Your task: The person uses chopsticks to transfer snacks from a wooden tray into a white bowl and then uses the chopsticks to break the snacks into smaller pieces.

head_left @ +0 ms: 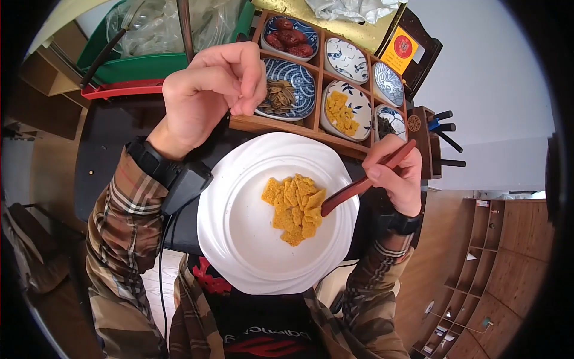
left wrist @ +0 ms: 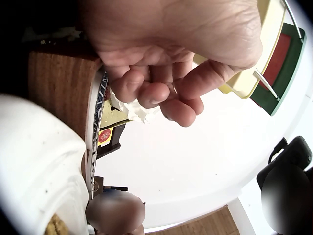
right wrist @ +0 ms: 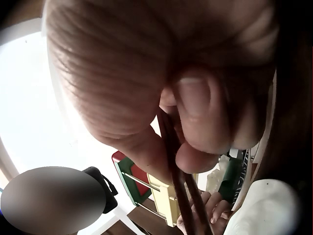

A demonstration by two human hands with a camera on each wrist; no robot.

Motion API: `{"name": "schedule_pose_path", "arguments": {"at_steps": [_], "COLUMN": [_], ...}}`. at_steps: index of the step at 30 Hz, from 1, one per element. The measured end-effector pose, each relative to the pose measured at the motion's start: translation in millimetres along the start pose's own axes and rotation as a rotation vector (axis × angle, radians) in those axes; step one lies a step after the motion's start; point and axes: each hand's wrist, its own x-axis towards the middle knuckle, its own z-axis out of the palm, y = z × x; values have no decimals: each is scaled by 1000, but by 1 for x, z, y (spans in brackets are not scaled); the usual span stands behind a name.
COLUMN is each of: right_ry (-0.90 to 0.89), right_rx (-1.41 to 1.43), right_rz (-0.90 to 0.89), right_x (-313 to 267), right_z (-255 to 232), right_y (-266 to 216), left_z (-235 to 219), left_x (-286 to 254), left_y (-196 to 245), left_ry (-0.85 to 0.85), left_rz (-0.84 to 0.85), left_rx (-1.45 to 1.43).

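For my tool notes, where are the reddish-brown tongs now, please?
In the head view, the reddish-brown tongs are in the person's right grip, their tip at the right edge of the yellow pieces on the white plate.

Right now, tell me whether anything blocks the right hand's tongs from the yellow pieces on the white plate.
Nothing visible does: the tongs in the right hand cross the white plate's rim and end at the edge of the yellow pieces.

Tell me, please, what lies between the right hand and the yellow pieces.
The red-brown tongs, as the head view shows: the right hand grips them, and they slant over the white plate toward the yellow pieces.
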Motion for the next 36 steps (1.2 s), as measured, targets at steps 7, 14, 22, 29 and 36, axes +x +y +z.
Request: {"name": "schedule_pose_path", "arguments": {"at_steps": [7,14,22,29,36], "right_ry": [42,347,805,498,114], "right_rx": [-61,139,86,142,45], "right_rz": [-64,-167,-212,-299,-215], "right_x": [1,7,22,10,3], "right_z": [-4,-3,-7,-6,12], "right_y": [6,13,19,20,11], "left_z": [0,-1,-1,-1,1], "left_x": [0,0,-1,-1,0], "left_y": [-1,0,0,0,2], "left_ry": [-4,-14,-9,-16,14], "left_rz": [-1,-2,5,-4,-19], "left_rx": [-1,-5,-3,-16,6]}}
